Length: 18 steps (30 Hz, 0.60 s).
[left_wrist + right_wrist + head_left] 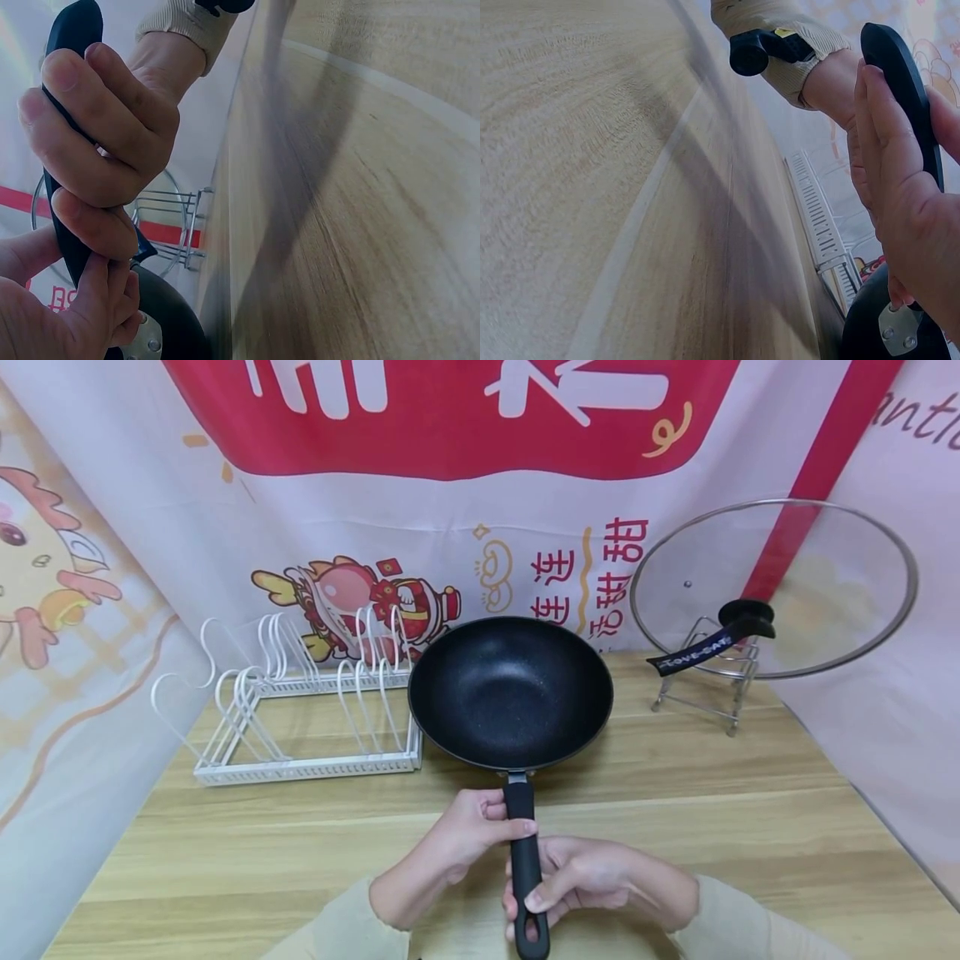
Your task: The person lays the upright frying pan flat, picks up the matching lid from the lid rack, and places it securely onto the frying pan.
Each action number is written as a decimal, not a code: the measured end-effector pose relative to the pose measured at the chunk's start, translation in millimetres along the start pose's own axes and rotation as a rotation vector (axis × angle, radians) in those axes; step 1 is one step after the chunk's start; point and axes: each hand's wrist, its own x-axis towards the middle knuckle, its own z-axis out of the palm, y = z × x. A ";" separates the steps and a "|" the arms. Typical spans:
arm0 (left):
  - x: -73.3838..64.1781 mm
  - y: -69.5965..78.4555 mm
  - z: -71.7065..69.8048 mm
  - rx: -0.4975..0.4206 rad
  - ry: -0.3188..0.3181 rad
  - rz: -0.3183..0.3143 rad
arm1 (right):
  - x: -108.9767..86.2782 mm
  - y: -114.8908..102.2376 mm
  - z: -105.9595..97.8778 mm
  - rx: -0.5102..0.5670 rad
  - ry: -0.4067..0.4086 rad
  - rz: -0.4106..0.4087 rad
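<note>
A black frying pan (510, 693) faces the head camera with its dark inside showing and its handle (522, 860) pointing toward me. My left hand (476, 827) grips the handle near the pan, thumb laid across the top. Lower down, close to the handle's holed end, my right hand (573, 877) holds it with the thumb on top and fingers underneath. Both wrist views show the handle raised over the wooden table (360, 210). In the right wrist view, the metal bracket (900, 330) joins handle and pan.
Left of the pan stands a white rack (307, 770) with upright wire loops. At the right, a glass lid (840, 585) with a black knob leans on a small metal wire stand (705, 702). A printed cloth (420, 510) hangs behind the table.
</note>
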 end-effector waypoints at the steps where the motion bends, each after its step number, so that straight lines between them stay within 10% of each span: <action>1: -0.1 0.0 0.0 -0.001 0.000 0.000 | -0.1 0.1 0.0 0.001 0.000 0.001; 18: -0.3 -2.4 2.0 0.009 0.009 -0.003 | -1.5 2.5 -0.5 0.002 -0.006 -0.015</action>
